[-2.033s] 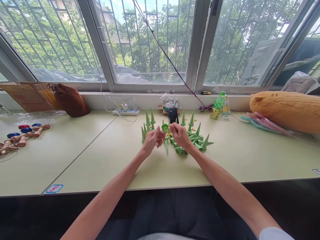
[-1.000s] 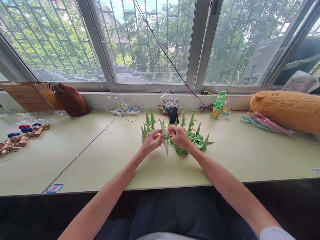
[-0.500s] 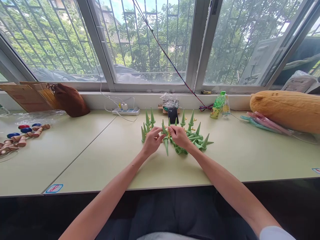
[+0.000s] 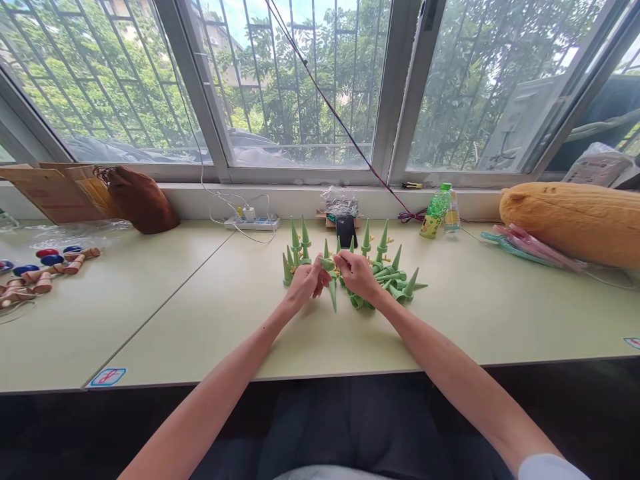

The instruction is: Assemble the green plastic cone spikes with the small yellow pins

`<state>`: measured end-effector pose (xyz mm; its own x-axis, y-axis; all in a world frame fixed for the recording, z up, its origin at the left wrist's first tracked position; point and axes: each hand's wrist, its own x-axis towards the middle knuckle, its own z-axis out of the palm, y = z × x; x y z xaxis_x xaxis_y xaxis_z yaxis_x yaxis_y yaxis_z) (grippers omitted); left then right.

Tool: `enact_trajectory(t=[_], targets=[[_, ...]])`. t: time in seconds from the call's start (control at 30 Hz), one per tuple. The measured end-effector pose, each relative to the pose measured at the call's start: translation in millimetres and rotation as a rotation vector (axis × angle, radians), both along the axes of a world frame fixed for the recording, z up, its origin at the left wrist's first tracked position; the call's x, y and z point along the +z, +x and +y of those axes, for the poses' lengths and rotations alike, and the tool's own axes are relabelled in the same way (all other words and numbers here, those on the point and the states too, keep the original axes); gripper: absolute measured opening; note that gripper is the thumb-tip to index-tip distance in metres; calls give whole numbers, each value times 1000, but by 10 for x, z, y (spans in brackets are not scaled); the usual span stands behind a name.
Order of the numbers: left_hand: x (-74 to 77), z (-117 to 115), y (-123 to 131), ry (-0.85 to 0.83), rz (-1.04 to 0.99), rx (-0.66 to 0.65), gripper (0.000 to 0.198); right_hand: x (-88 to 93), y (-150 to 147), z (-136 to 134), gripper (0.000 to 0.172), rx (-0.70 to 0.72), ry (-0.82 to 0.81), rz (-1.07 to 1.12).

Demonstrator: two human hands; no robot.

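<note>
My left hand (image 4: 303,283) has its fingers closed on a green plastic watering spike (image 4: 327,264), tilted between my two hands. My right hand (image 4: 356,272) is closed in a pinch against the spike's right end; what its fingertips grip is hidden. Below the hands a loose green spike (image 4: 333,295) lies with its point toward me. Several green spikes with small yellow valves stand upright behind, such as one standing spike (image 4: 383,241) at the right. A pile of green spikes (image 4: 395,275) lies beside and partly behind my right hand.
Behind the spikes lies a black phone (image 4: 346,231). A green-capped bottle (image 4: 436,212) and an orange plush cushion (image 4: 570,220) are to the right. Wooden kendama toys (image 4: 55,265), a brown pouch (image 4: 136,200) and a power strip (image 4: 253,223) are to the left.
The spike in my left hand has turned from upright to tilted, and my left fingers have curled round it. My right hand stays almost in place, still pinched.
</note>
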<state>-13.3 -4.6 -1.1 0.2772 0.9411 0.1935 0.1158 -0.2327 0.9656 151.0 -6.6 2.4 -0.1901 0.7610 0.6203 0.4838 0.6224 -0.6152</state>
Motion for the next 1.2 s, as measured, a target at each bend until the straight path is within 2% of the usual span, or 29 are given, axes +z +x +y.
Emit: enact_trajectory(t=[0.17,0.3,0.4,0.57,1.2], targets=[[30,-15,-23,-78,-62,-55,63,15,-7,-18,36,1,-9,-4],[17,-9,-45,-69,-62,-80,61,15,0,-12,36,2,-2,1],[-10,-1,-59,16,-9,-83,56,6,0,-1,35,3,1,5],[-51,4,-67,202,83,45,44,0,0,8,35,-6,-13,10],[-50,-30,-35,484,143,143,36,-19,1,19,40,-29,-35,-15]])
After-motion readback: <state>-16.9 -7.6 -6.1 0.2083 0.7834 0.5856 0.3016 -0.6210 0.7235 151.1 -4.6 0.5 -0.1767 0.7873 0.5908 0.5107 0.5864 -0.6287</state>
